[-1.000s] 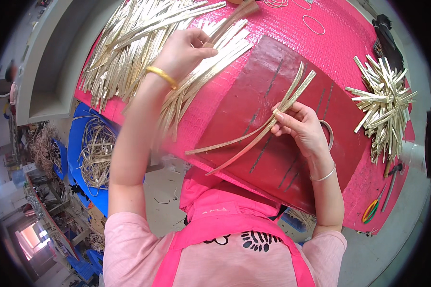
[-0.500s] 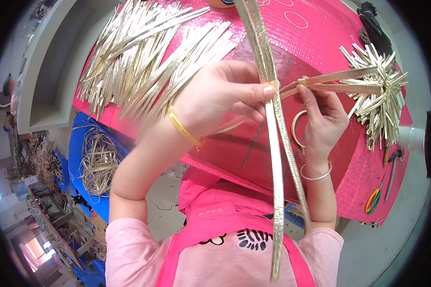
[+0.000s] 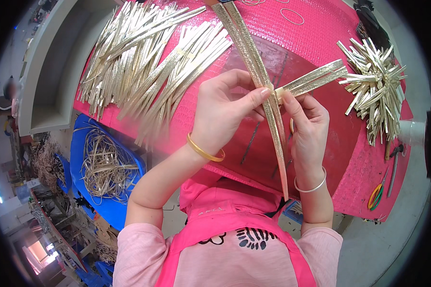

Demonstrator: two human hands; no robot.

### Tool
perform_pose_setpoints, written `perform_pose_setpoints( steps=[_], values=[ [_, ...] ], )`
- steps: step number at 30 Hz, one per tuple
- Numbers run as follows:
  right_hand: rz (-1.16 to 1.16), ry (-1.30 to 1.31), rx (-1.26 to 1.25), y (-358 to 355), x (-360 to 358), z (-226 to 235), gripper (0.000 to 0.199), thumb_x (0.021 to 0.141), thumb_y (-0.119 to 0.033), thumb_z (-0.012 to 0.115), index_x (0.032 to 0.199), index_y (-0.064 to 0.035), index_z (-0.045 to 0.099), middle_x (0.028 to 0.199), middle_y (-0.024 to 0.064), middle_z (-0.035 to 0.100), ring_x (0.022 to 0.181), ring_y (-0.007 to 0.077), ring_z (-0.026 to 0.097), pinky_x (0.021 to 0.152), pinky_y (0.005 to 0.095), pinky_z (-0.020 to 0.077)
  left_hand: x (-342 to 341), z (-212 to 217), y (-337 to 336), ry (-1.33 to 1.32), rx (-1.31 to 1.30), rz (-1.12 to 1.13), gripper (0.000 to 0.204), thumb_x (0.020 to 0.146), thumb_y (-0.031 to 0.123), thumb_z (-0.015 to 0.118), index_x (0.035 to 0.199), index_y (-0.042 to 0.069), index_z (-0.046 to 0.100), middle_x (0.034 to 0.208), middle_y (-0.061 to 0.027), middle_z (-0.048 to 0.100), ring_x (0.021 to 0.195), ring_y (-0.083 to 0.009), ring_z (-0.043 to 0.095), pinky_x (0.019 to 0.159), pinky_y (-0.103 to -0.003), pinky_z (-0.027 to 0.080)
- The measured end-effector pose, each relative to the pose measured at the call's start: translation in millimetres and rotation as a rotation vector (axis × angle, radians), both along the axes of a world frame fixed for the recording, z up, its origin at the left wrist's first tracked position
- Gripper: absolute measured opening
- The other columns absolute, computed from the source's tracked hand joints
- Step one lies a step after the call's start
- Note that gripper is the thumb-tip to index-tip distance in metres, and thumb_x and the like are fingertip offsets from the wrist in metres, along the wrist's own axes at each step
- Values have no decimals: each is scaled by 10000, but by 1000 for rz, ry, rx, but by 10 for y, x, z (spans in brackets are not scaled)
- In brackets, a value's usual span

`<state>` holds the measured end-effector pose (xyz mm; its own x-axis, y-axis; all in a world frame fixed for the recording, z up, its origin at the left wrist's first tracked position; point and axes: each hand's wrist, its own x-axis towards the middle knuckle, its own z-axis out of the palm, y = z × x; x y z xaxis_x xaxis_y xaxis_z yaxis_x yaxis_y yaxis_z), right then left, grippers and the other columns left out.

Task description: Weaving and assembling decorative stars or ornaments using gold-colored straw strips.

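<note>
Apron [image 3: 225,227] in bright pink covers the wearer's chest at six o'clock, over a paler pink shirt [image 3: 143,244]. Just beyond, near the middle, the left hand [image 3: 222,101] wears a gold bangle [image 3: 202,151]; its grip is closed, thumb and forefinger pinching long gold strips [image 3: 246,45] that stretch toward eleven o'clock one way and six the other. The right hand [image 3: 307,128], close beside it and with a silver bangle [image 3: 309,191], has its grip closed as well, thumb over short gold strips [image 3: 316,73] whose free ends point to two o'clock. The two sets meet between the hands; whether they are joined there cannot be told. Beneath lies a dark-lined red board [image 3: 345,143], flat on the pink-covered worktop [image 3: 321,38]. Scissors [image 3: 379,193] with coloured handles rest toward four o'clock, and a blue container [image 3: 107,208] of tangled gold strands [image 3: 110,165] sits toward nine, beyond the worktop's edge. Farther off, a bristling gold bundle [image 3: 376,83] lies just past two o'clock, a fan of strips [image 3: 179,67] at eleven, and a larger gold heap [image 3: 129,57] between ten and eleven.
</note>
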<state>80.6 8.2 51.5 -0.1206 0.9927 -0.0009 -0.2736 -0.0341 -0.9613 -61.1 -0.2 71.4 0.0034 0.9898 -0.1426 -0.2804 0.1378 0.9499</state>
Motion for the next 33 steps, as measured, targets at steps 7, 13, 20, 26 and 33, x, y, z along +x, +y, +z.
perform_pose_setpoints(
  steps=[7,13,20,26,33],
  values=[
    [-50,-133,11,-63,-50,86,131,718,-37,607,821,37,576,755,55,585,661,73,528,608,181,413,51,-67,-20,-58,34,29,153,747,71,579,822,-52,530,737,-75,574,627,-100,557,502,-196,464],
    [43,-478,147,2,66,96,198,728,-73,601,881,43,554,755,56,585,692,85,539,637,203,419,-109,-76,95,854,817,-23,148,651,3,595,776,-39,527,688,-90,524,572,-201,546,504,-251,442],
    [382,294,-381,214,66,145,176,750,-76,569,883,39,549,777,65,587,688,93,547,643,199,431,-131,172,33,832,650,-47,202,675,62,572,845,-45,558,741,-105,561,636,-154,557,520,-230,437],
    [264,-49,-94,150,8,217,171,751,-91,574,859,42,562,752,61,588,690,68,532,637,188,425,-105,159,-40,17,-115,-42,181,697,6,586,866,-58,574,770,-86,601,676,-85,543,588,-216,438],
    [577,-129,-316,381,126,338,198,750,-114,581,862,46,555,750,64,584,664,94,541,628,207,425,-254,101,138,1036,1011,-71,197,617,17,599,795,14,516,644,-89,496,561,-238,526,483,-306,418]
  ],
)
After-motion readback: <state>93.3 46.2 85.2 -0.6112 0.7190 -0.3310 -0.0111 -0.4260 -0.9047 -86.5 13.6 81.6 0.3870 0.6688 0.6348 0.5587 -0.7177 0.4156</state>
